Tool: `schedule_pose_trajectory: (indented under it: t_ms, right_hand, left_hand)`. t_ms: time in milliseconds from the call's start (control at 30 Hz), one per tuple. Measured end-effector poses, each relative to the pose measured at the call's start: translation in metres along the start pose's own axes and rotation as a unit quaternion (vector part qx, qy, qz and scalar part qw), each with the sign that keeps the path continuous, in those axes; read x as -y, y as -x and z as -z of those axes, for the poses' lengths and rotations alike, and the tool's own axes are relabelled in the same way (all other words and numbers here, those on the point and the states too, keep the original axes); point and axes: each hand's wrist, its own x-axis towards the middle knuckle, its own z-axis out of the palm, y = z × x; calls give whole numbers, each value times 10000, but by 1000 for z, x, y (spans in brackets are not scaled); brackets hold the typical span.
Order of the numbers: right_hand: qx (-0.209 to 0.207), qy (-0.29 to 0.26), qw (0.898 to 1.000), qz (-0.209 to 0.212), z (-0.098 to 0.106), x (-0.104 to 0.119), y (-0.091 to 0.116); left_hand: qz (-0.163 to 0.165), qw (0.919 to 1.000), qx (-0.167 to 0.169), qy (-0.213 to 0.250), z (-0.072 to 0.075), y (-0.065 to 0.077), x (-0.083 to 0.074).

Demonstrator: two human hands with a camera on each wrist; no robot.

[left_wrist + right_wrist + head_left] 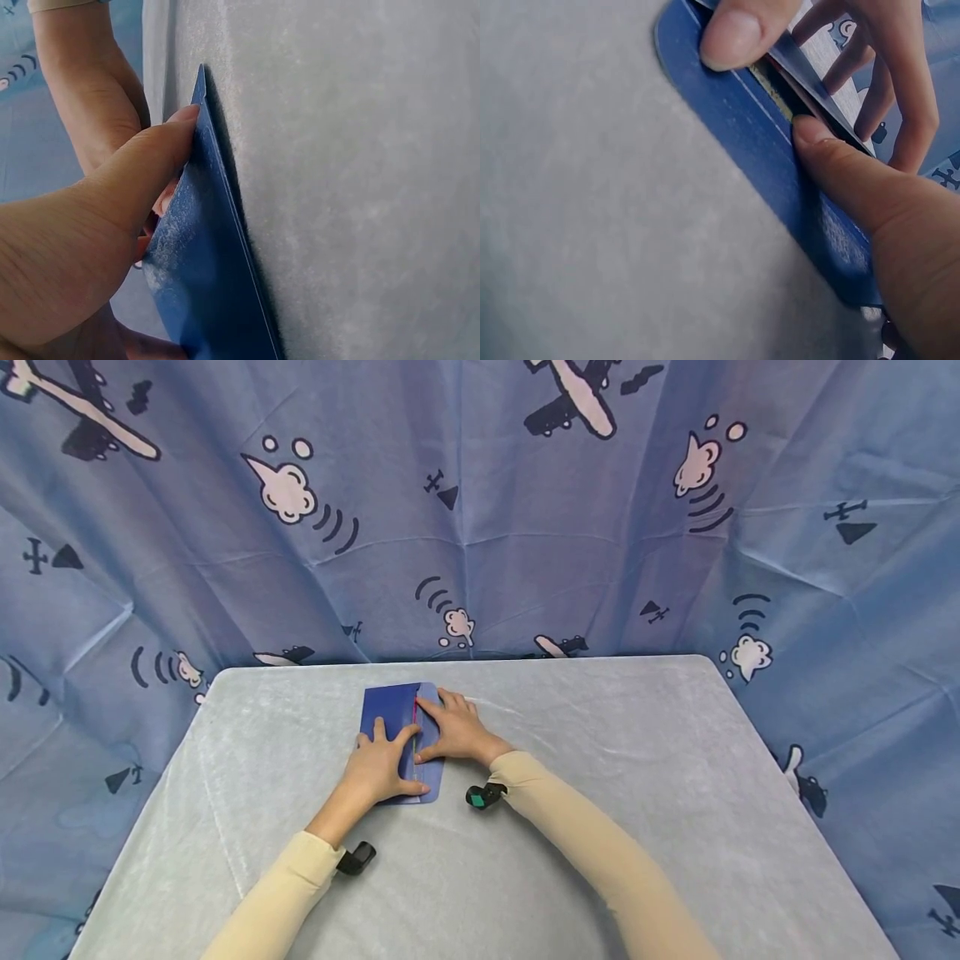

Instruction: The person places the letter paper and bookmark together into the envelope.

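Observation:
A blue envelope (392, 700) lies on the table with its lighter flap (427, 793) folded out to the right. Along its mouth shows a thin red and yellowish edge of something inside (776, 90). My left hand (377, 766) rests on the envelope's body with fingers spread, its thumb (146, 161) on the flap near the front end. Over the flap lies my right hand (461, 731), its thumb (840, 161) touching the mouth's edge and its index finger reaching the far end of the mouth. Most of the inserted thing is hidden.
Pale grey cloth covers the table (637, 760). Behind and at the sides hangs a blue curtain (525, 568) printed with planes and clouds. Black wrist cameras (357, 858) sit below both hands, on beige sleeves (592, 852).

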Motion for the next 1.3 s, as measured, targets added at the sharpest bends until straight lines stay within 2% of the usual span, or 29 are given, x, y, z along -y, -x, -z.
schedule_pose_trajectory:
  t_ms: [167, 567, 867, 1100, 1300]
  right_hand:
    - [55, 117, 9999, -19, -2, 2, 0]
    - [49, 76, 10000, -1, -5, 2, 1]
    - [-42, -623, 9977, 252, -8, -9, 5]
    - [-15, -1162, 9926, 357, -4, -14, 7]
    - [-40, -1327, 9904, 386, -1, -17, 7]
  left_hand:
    - [22, 9999, 82, -55, -1, 0, 1]
    - [11, 10000, 34, -47, -1, 1, 1]
    - [4, 10000, 41, -38, -2, -2, 1]
    - [37, 9999, 71, -71, -5, -2, 2]
    - [44, 10000, 53, -64, -5, -3, 2]
